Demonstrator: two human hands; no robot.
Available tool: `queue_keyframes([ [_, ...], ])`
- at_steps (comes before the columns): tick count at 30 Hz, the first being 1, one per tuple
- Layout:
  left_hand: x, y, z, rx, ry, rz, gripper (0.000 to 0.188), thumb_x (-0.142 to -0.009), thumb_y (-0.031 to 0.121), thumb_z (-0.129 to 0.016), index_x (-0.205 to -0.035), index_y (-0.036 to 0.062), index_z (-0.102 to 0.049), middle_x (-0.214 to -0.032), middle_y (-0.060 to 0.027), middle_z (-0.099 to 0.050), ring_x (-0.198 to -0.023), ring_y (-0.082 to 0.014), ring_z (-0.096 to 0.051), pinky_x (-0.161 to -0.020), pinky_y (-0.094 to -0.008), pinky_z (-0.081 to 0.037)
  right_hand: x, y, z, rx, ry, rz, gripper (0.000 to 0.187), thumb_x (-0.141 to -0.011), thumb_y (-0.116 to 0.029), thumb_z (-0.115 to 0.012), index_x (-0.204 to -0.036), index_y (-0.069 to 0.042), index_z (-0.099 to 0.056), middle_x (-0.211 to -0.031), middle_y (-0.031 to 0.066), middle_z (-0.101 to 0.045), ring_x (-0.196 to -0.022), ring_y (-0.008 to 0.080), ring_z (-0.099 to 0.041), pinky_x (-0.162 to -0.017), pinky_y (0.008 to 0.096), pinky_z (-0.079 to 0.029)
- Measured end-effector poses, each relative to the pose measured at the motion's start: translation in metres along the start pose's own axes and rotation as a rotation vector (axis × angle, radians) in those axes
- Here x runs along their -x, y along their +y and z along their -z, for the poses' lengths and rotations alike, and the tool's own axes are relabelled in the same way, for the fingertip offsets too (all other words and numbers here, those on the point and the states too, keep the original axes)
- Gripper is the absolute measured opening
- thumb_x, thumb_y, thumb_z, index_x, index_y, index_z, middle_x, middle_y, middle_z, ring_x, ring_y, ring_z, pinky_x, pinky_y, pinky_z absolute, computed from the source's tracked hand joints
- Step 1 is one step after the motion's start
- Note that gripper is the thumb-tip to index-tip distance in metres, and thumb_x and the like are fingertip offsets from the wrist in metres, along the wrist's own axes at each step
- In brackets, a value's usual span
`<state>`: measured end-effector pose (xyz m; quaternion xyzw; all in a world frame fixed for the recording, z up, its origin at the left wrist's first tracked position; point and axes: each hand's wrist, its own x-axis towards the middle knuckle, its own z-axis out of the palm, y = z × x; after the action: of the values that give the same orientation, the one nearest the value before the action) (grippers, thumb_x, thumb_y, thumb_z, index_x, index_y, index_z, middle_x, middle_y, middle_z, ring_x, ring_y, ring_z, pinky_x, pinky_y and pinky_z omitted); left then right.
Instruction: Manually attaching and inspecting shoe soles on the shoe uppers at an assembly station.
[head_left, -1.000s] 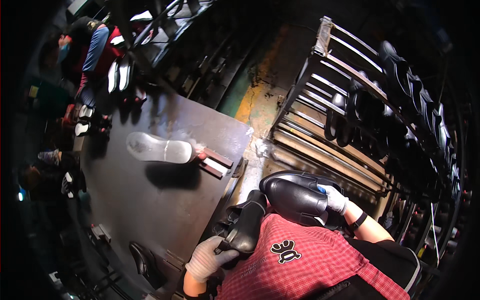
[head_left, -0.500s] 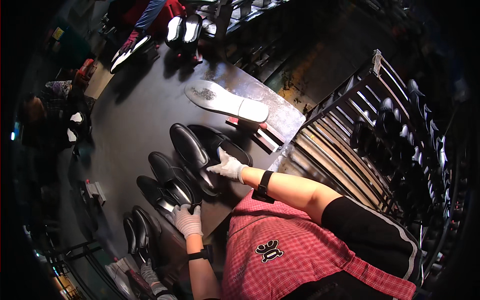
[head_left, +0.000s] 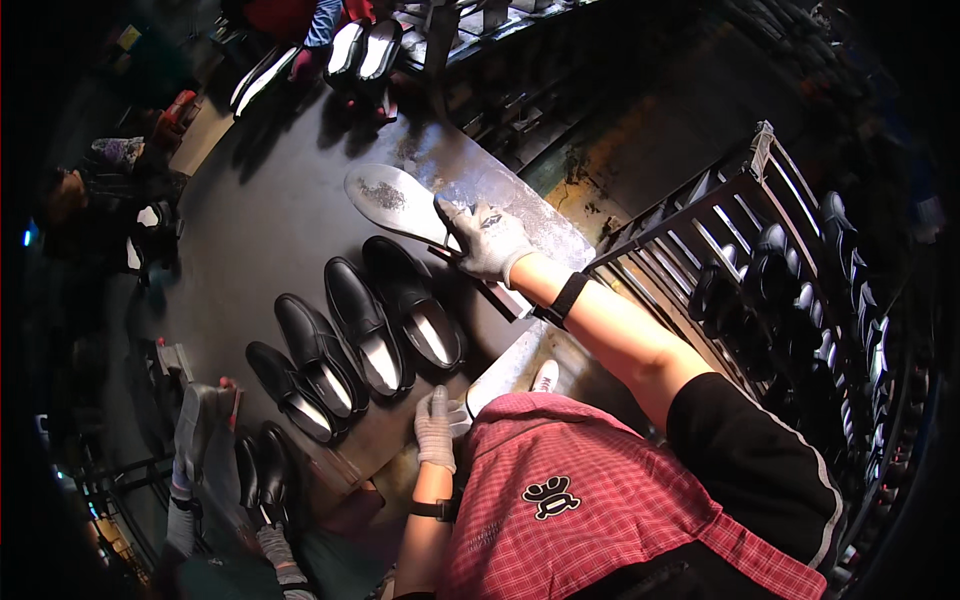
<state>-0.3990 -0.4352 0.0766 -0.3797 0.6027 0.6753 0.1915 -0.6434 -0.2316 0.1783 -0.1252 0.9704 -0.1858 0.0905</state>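
Note:
Gloved in pale grey, my right hand (head_left: pixel 490 240) is closed over the heel end of an upturned shoe with a white sole (head_left: pixel 388 198), which rests on a small metal stand (head_left: pixel 500 298). Dark stains mark the sole's forepart. My left hand (head_left: pixel 435 432), also gloved, is at the table's near edge with its fingers stretched out and nothing seen in it. Just beyond it, two pairs of black loafers stand in a slanted row with their toes pointing away: an outer right loafer (head_left: pixel 412 300), its neighbour (head_left: pixel 362 322), a third (head_left: pixel 318 352) and a leftmost one (head_left: pixel 290 392).
A rack (head_left: pixel 745 190) holding black shoes (head_left: pixel 775 255) stands at the right. At lower left, another person's gloved hand (head_left: pixel 200 415) is near a pair of black shoes (head_left: pixel 268 470). Upturned white-soled shoes (head_left: pixel 362 50) sit across the dark table (head_left: pixel 240 210), near a co-worker's sleeve (head_left: pixel 325 20).
My right hand has gone from the loafers to the upturned shoe. The two right loafers now stand side by side. My left hand has left the left pair and moved right.

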Motion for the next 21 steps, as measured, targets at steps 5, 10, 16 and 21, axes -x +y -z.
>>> queue_keyframes([
  [5, -0.054, 0.003, -0.043, 0.342, -0.068, 0.398, 0.103, -0.081, 0.073, -0.061, -0.137, -0.0105, -0.036, -0.128, -0.0255, -0.052, -0.108, -0.0425, -0.060, -0.085, -0.0529, -0.057, 0.014, 0.029, -0.013, -0.183, 0.075, 0.108, 0.103, -0.072, -0.034, -0.077, -0.156, -0.016, -0.020, -0.132, 0.0309, -0.047, -0.122, 0.0470, -0.050, -0.102, 0.0492, -0.045],
  [10, -0.079, 0.001, -0.065, 0.655, 0.008, 0.483, 0.043, -0.098, 0.033, -0.051, -0.113, -0.0072, -0.048, -0.115, -0.0233, -0.054, -0.115, -0.0472, -0.054, -0.092, -0.0618, -0.052, 0.040, 0.077, -0.057, -0.477, 0.009, 0.006, 0.118, -0.075, -0.047, -0.078, -0.157, -0.008, -0.003, -0.145, 0.0309, -0.040, -0.136, 0.0430, -0.040, -0.110, 0.0439, -0.037],
  [16, -0.036, 0.069, -0.061, 0.796, -0.008, 0.068, 0.031, -0.086, 0.028, -0.066, -0.106, 0.0042, -0.060, -0.108, -0.0123, -0.060, -0.106, -0.0327, -0.055, -0.094, -0.0518, -0.052, 0.017, 0.104, -0.130, -0.448, -0.129, -0.179, 0.063, -0.089, -0.034, -0.056, -0.145, -0.012, -0.040, -0.120, 0.0235, -0.065, -0.109, 0.0406, -0.063, -0.091, 0.0463, -0.052],
  [21, -0.041, 0.124, -0.025, 0.673, 0.257, -0.219, 0.040, -0.085, 0.030, -0.068, -0.119, 0.0107, -0.059, -0.120, -0.0068, -0.059, -0.109, -0.0265, -0.059, -0.092, -0.0500, -0.052, 0.050, 0.092, -0.108, -0.610, 0.071, -0.226, 0.068, -0.085, -0.033, -0.064, -0.146, -0.015, -0.040, -0.117, 0.0233, -0.066, -0.107, 0.0376, -0.066, -0.092, 0.0423, -0.052],
])
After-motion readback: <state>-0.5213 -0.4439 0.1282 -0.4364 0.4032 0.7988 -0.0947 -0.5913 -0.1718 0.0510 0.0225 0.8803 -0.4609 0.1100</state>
